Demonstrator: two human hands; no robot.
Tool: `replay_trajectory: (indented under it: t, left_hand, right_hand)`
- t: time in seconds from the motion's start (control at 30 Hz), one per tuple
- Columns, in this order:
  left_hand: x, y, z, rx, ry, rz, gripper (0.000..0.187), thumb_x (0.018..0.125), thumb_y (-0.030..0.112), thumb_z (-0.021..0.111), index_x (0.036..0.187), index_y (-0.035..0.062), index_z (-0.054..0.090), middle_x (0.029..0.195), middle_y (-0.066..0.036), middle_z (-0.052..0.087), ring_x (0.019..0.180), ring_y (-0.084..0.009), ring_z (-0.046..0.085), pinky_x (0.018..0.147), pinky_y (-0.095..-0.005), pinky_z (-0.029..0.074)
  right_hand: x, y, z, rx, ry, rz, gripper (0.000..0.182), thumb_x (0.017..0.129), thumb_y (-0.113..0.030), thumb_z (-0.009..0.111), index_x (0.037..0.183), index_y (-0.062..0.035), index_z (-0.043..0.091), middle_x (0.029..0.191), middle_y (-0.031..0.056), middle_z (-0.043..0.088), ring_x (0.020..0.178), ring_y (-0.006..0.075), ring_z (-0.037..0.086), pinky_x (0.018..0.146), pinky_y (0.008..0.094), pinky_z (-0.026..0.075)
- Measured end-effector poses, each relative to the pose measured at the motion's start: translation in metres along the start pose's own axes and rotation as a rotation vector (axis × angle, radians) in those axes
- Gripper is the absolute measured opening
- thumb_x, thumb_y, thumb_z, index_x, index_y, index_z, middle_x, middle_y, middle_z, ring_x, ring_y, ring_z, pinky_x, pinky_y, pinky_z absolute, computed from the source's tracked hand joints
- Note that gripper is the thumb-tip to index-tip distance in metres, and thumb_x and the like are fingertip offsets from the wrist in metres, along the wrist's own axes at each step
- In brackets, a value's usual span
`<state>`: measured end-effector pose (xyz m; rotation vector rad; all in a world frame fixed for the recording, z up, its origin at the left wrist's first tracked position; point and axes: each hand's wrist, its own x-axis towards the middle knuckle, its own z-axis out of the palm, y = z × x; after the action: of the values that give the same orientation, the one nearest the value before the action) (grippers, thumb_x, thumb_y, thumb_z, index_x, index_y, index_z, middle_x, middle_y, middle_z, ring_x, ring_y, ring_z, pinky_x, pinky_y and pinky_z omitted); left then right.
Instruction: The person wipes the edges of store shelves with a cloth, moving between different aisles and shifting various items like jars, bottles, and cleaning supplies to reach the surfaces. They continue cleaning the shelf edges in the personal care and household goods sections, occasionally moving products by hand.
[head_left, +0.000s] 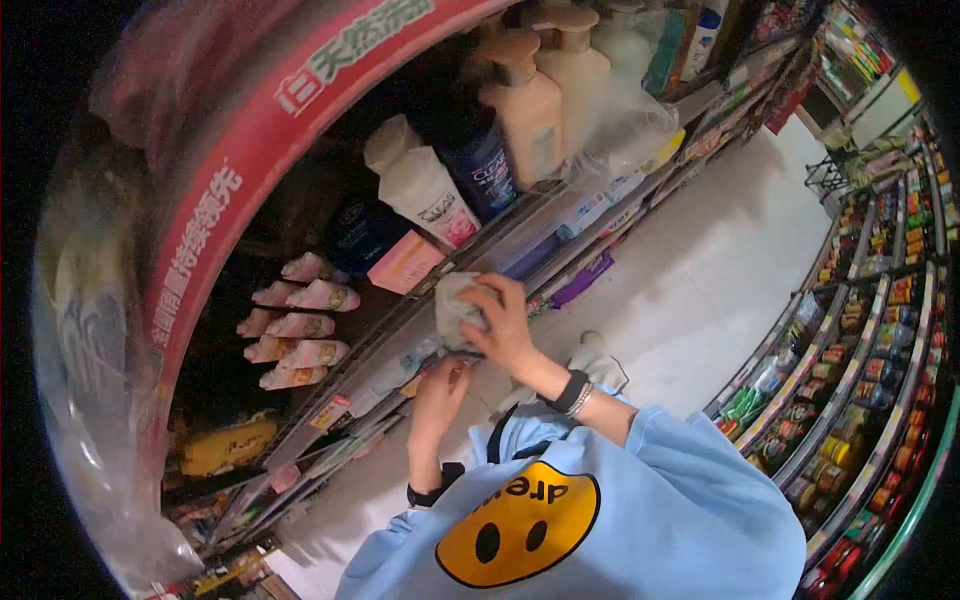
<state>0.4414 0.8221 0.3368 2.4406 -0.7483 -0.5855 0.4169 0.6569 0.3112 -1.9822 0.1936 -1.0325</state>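
Note:
A pale grey cloth (455, 310) hangs beside the shelf's front edge. My right hand (500, 325) has its fingers bent over the cloth's right side and grips it. Just below, my left hand (440, 395) has its fingers curled together at the cloth's lower end; what they hold is too small to tell. Right behind the cloth, a pink box (405, 262) lies on the shelf. Near it stand a white bottle with a pink label (425, 190) and a dark blue bottle (487, 170).
Large pump bottles (530, 105) stand farther along the shelf. Several pink-and-white packs (305, 325) sit at the left. A red banner (225, 190) arches above the shelf. Across the white floor (700, 250), a shelf of jars (850, 400) curves along the right.

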Motion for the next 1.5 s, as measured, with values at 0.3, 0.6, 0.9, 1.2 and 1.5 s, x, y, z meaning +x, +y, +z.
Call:
replay_trajectory:
  t: [0.3, 0.6, 0.9, 1.2, 1.5]
  left_hand:
    - [0.013, -0.044, -0.003, -0.126, -0.181, 0.142, 0.027, 0.084, 0.017, 0.053, 0.108, 0.0046, 0.057, 0.091, -0.016, 0.064, 0.083, -0.0280, 0.064, 0.070, -0.0369, 0.049]
    - [0.017, -0.059, 0.003, 0.137, -0.349, 0.380, 0.027, 0.083, 0.018, 0.055, 0.104, 0.0013, 0.057, 0.091, -0.022, 0.061, 0.079, -0.0337, 0.062, 0.068, -0.0411, 0.047]
    - [0.007, -0.049, 0.002, -0.059, -0.325, 0.349, 0.030, 0.085, 0.015, 0.052, 0.113, 0.0040, 0.055, 0.093, -0.020, 0.063, 0.083, -0.0324, 0.063, 0.072, -0.0380, 0.049]
    - [0.026, -0.130, 0.065, -0.391, -0.191, 0.436, 0.033, 0.085, 0.017, 0.054, 0.116, 0.0041, 0.053, 0.100, -0.021, 0.060, 0.089, -0.0316, 0.061, 0.075, -0.0374, 0.047]
    - [0.019, -0.043, -0.002, -0.128, -0.344, 0.350, 0.032, 0.086, 0.017, 0.054, 0.114, 0.0025, 0.054, 0.093, -0.018, 0.062, 0.085, -0.0298, 0.061, 0.073, -0.0369, 0.047]
  right_hand:
    - [0.022, 0.010, -0.007, -0.139, 0.499, 0.247, 0.044, 0.061, -0.003, 0.067, 0.102, -0.0055, 0.053, 0.106, 0.0149, 0.046, 0.103, 0.0329, 0.045, 0.088, 0.0405, 0.038]
    - [-0.042, -0.056, 0.066, 0.052, -0.037, -0.004, 0.045, 0.059, -0.012, 0.070, 0.102, -0.0120, 0.057, 0.110, 0.0139, 0.048, 0.105, 0.0328, 0.046, 0.089, 0.0404, 0.039]
    - [0.028, -0.010, 0.000, -0.214, 0.346, 0.162, 0.050, 0.059, -0.013, 0.071, 0.105, -0.0099, 0.053, 0.110, 0.0137, 0.047, 0.102, 0.0342, 0.047, 0.083, 0.0405, 0.043]
    - [-0.041, -0.060, 0.060, -0.061, -0.046, 0.081, 0.046, 0.059, -0.014, 0.073, 0.101, -0.0128, 0.056, 0.110, 0.0120, 0.049, 0.104, 0.0330, 0.047, 0.086, 0.0396, 0.041]
    - [0.024, -0.006, 0.005, -0.299, 0.354, 0.182, 0.047, 0.057, -0.011, 0.073, 0.101, -0.0112, 0.054, 0.108, 0.0122, 0.049, 0.100, 0.0344, 0.048, 0.082, 0.0409, 0.043]
